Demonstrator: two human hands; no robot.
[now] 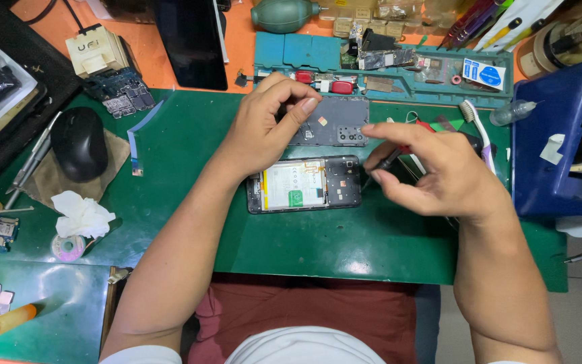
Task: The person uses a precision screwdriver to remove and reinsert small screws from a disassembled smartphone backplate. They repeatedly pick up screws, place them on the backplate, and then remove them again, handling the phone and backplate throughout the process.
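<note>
Between both hands, on the green mat [345,249]: opened phone [304,184], back off; right hand [432,172] pinching a dark tool [380,166] at its camera end, left hand [271,125] loosely curled, fingertips pinched, contents indiscernible; fastener work apparently underway, steady tip placement needed

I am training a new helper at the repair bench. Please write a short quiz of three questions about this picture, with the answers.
1. True or false: the opened phone lies on the green mat with its back cover removed.
2. Which hand holds the dark thin tool? A. left hand B. right hand
3. What lies just beyond the phone, partly under the left hand?

Key
1. True; its insides show.
2. B: the right hand holds the tool, tip at the phone's right end.
3. The grey back cover, inner side up.
</note>
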